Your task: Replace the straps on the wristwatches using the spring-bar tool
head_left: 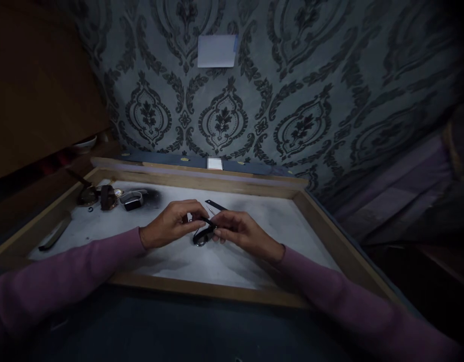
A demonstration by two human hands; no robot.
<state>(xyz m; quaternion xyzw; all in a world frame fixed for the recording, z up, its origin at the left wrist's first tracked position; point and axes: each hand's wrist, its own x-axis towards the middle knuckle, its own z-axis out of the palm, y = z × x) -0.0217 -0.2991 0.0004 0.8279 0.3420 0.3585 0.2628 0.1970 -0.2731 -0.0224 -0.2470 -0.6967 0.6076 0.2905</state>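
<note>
both hands [174,223] [245,232] pinch a black strap [208,221] (smoothly curved) above a wooden tray [216,289].

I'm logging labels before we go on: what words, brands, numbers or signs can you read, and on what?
No text can be read.
Upper white sheet: no legible marks.
Small white card: too blurred to read.
Square watch: dark face, nothing legible.
Black item held by the left hand and right hand: too small and dark to read.
</note>
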